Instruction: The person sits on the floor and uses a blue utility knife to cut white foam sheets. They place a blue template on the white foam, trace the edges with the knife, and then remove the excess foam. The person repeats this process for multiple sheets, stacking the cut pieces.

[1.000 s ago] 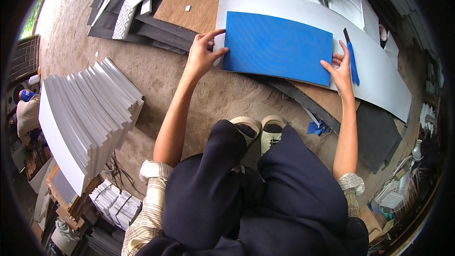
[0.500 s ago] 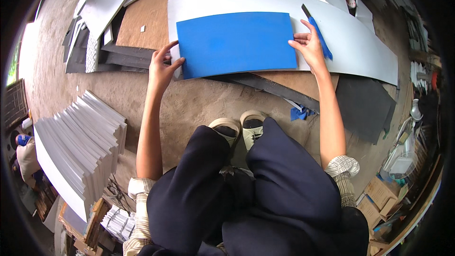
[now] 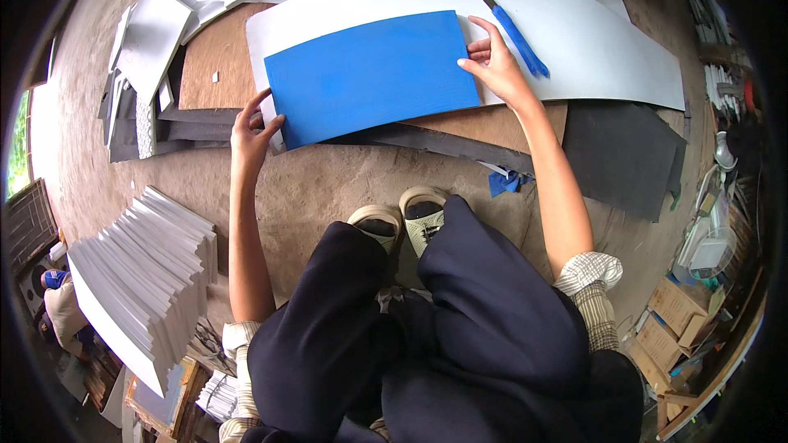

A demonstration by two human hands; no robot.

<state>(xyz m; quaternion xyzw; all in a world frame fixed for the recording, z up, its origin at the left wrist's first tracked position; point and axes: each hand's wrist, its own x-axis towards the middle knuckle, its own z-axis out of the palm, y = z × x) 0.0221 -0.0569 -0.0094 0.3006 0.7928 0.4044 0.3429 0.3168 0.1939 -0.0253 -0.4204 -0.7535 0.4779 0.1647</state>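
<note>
A flat rectangular blue board [image 3: 369, 74] rests on a larger white sheet [image 3: 607, 57]. My left hand [image 3: 253, 130] is at the board's left edge, thumb and fingers closed about its lower left corner. At the opposite edge, my right hand [image 3: 495, 64] has its thumb against the rim and its fingers curled beside it. Just beyond the right hand lies a knife [image 3: 517, 39] with a dark blade and a blue wrapped handle, touched by neither hand.
Brown wooden board [image 3: 215, 53] and dark sheets [image 3: 616, 152] lie under the white sheet. White offcuts [image 3: 152, 33] pile up at the far left. A stack of white sheets [image 3: 148, 279] stands at left, a seated person [image 3: 66, 308] beyond it. Cardboard boxes [image 3: 669, 320] are at right.
The whole view has turned slightly, so the board and both hands appear further left and tilted. Against the white sheet and the knife, the board keeps about the same place.
</note>
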